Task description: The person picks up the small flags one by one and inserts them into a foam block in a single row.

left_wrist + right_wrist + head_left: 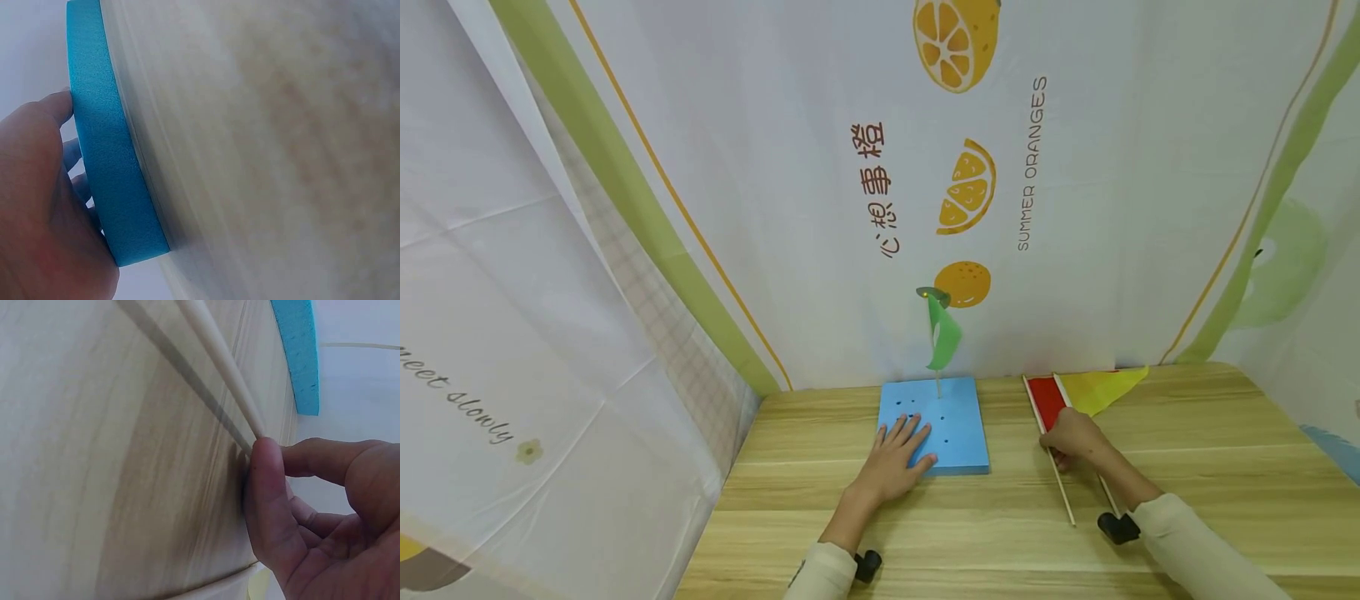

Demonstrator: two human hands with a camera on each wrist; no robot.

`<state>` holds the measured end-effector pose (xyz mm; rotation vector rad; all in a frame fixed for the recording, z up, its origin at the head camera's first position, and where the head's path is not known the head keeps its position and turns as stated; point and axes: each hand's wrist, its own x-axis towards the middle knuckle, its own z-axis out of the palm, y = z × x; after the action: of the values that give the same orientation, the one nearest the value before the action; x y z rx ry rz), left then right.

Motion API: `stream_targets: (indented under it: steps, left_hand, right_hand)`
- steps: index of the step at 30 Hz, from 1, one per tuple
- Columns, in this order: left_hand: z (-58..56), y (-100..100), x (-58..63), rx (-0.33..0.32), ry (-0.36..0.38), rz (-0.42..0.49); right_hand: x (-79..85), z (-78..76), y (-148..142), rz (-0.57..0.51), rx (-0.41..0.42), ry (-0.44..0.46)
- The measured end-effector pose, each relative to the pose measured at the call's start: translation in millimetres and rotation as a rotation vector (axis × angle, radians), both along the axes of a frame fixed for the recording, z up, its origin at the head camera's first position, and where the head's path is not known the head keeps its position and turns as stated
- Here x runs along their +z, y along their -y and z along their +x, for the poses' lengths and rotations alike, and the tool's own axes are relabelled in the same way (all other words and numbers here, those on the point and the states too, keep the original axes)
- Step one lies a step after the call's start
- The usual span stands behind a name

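A blue foam block (958,433) with several small holes lies on the table. A green flag (943,337) stands upright on its stick near the block's back edge. My left hand (889,468) rests on the block's front left part, fingers spread across the top; the left wrist view shows the thumb (56,107) at the block's edge. To the right, my right hand (1077,435) pinches the wooden stick (228,369) of a red flag (1047,398) between thumb and fingertips. Beside it a yellow flag (1097,390) lies on the table, its stick passing under my right hand.
The wooden table (805,517) meets a white hanging cloth (775,208) printed with oranges along its back. More cloth hangs at the left and right sides. A dark wrist camera (1117,528) sits by the right sleeve, another (868,567) by the left.
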<state>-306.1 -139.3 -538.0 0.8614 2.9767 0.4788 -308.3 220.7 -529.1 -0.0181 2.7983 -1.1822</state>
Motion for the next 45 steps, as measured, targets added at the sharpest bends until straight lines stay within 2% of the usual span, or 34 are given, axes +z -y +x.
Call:
stream_targets:
  steps: [11,17,25,29,45]
  left_hand:
    - [-0.2,0,2.5,-0.007,-0.004,-0.001]
    - [0.9,1,0.8,-0.016,0.003,-0.004]
    - [1.5,2,-1.6,-0.018,0.002,0.003]
    - [0.8,3,-2.2,-0.022,0.005,0.006]
    - [-2.9,6,0.1,-0.033,-0.002,-0.001]
  right_hand:
    - [0.6,2.7,-1,-0.065,-0.002,0.0]
    - [5.1,4.8,1,-0.065,-0.009,-0.029]
    - [10.9,6.0,2,-0.152,-0.018,-0.04]
    - [15.1,5.3,2,-0.183,-0.018,-0.026]
    - [38.2,6.1,9,-0.204,0.003,-0.102]
